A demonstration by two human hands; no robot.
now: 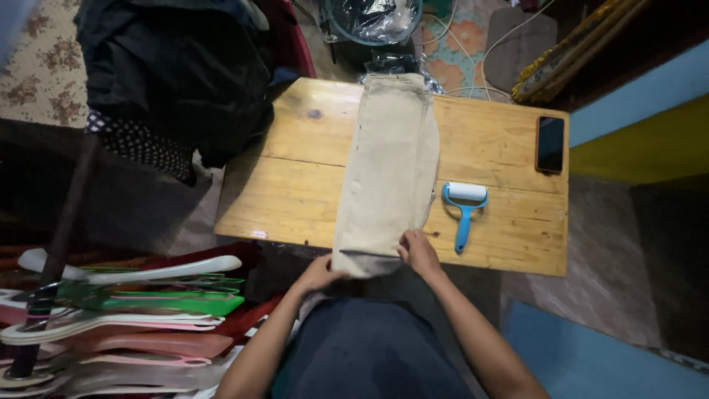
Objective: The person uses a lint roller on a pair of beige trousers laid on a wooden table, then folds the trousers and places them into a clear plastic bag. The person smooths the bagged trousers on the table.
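A folded pair of beige trousers (389, 162) lies lengthwise across a small wooden table (295, 192), its near end hanging over the front edge. My left hand (319, 272) grips the near left corner of the trousers from below. My right hand (417, 250) pinches the near right edge. A blue-handled lint roller (464, 209) lies on the table just right of the trousers, close to my right hand.
A black phone (550, 143) lies at the table's far right corner. A pile of dark clothes (177, 81) sits at the left. Several plastic hangers (125, 318) in white, green and pink lie at lower left. A clear plastic bag (373, 18) sits beyond the table.
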